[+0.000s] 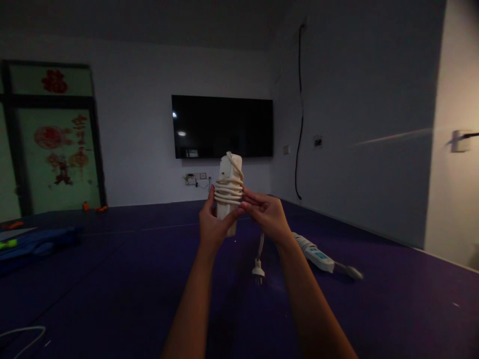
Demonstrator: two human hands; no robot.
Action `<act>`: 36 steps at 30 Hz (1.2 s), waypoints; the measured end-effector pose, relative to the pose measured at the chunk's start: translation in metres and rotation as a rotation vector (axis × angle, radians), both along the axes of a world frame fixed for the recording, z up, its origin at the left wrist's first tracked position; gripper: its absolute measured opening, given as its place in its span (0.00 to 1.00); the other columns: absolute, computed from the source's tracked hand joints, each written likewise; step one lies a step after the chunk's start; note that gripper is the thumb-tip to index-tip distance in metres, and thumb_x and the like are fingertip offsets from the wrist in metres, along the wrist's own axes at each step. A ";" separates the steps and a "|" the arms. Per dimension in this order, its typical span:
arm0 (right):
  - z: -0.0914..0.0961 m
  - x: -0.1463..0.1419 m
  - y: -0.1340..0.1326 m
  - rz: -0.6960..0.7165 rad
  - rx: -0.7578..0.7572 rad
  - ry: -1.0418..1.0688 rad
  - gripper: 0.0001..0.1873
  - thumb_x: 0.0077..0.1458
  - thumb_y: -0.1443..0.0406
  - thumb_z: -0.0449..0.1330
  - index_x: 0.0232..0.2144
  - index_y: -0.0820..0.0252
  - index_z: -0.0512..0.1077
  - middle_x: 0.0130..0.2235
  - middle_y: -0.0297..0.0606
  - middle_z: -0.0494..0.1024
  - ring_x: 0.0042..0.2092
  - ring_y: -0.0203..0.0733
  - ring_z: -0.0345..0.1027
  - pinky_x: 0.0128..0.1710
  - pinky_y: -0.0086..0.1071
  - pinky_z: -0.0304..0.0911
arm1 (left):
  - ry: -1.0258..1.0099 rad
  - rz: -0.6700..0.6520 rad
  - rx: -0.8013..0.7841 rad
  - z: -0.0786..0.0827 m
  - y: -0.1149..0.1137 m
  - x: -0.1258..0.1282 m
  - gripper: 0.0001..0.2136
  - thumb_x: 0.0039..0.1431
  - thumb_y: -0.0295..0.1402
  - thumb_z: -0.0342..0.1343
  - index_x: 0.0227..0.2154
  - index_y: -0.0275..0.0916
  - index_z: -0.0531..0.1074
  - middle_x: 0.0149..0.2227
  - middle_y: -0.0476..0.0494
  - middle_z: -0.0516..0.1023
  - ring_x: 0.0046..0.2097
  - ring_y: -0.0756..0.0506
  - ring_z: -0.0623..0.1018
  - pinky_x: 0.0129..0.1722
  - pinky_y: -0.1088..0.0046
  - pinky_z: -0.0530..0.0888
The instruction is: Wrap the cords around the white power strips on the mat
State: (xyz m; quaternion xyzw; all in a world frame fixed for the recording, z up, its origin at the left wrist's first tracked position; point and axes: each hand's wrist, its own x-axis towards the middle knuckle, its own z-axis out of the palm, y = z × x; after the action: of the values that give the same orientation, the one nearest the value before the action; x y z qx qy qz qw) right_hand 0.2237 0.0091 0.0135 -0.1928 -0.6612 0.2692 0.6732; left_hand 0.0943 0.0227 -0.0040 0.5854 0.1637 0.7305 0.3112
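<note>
I hold a cream power strip [229, 172] upright in front of me, its own cord [228, 192] wound round its middle in several turns. My left hand [212, 224] is closed round the strip's lower half from the left. My right hand [266, 213] pinches the cord at the right side of the coil. The cord's loose end hangs down below my hands and ends in a white plug [258, 271].
A second power strip [313, 253] with blue labels lies on the dark purple floor to the right. A black TV [222, 127] hangs on the far wall. Blue fabric [35, 242] lies at the left, and a white cable [22, 335] curls at the bottom left corner.
</note>
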 end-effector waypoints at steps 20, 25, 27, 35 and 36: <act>-0.006 0.004 0.017 -0.127 0.041 -0.202 0.23 0.47 0.50 0.60 0.35 0.63 0.79 0.26 0.38 0.79 0.33 0.44 0.73 0.33 0.33 0.67 | -0.231 -0.487 -0.279 0.001 -0.001 0.005 0.21 0.43 0.47 0.63 0.36 0.37 0.73 0.27 0.48 0.75 0.23 0.52 0.72 0.20 0.77 0.69; -0.005 -0.007 0.014 -0.042 -0.142 0.001 0.37 0.39 0.53 0.66 0.51 0.67 0.70 0.36 0.42 0.80 0.29 0.38 0.71 0.29 0.31 0.68 | -0.218 -0.598 -0.285 0.000 -0.005 0.001 0.20 0.50 0.49 0.57 0.39 0.39 0.72 0.36 0.42 0.77 0.28 0.49 0.73 0.24 0.73 0.71; -0.004 -0.010 0.013 -0.024 -0.200 0.041 0.45 0.38 0.55 0.67 0.58 0.65 0.61 0.44 0.46 0.78 0.27 0.36 0.70 0.27 0.30 0.67 | -0.193 -0.596 -0.260 -0.002 -0.007 0.002 0.22 0.51 0.51 0.54 0.41 0.40 0.72 0.41 0.40 0.76 0.29 0.48 0.73 0.25 0.71 0.69; -0.001 -0.012 0.006 0.054 -0.030 0.016 0.33 0.40 0.57 0.66 0.51 0.56 0.69 0.53 0.41 0.72 0.54 0.50 0.64 0.38 0.33 0.71 | -0.264 -0.611 -0.331 -0.008 -0.005 0.008 0.26 0.48 0.58 0.51 0.37 0.41 0.73 0.33 0.42 0.76 0.28 0.46 0.73 0.22 0.71 0.69; -0.001 -0.013 0.005 0.068 -0.038 0.014 0.33 0.40 0.58 0.66 0.51 0.56 0.69 0.52 0.41 0.72 0.55 0.50 0.64 0.41 0.36 0.71 | -0.268 -0.614 -0.343 -0.008 -0.005 0.007 0.26 0.47 0.59 0.52 0.36 0.41 0.73 0.32 0.43 0.76 0.27 0.46 0.73 0.23 0.70 0.69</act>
State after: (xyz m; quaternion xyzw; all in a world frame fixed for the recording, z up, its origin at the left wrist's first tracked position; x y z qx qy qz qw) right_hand 0.2112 0.0140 0.0125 -0.1812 -0.6573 0.3056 0.6647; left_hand 0.1015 0.0180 -0.0120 0.4459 0.0583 0.6352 0.6279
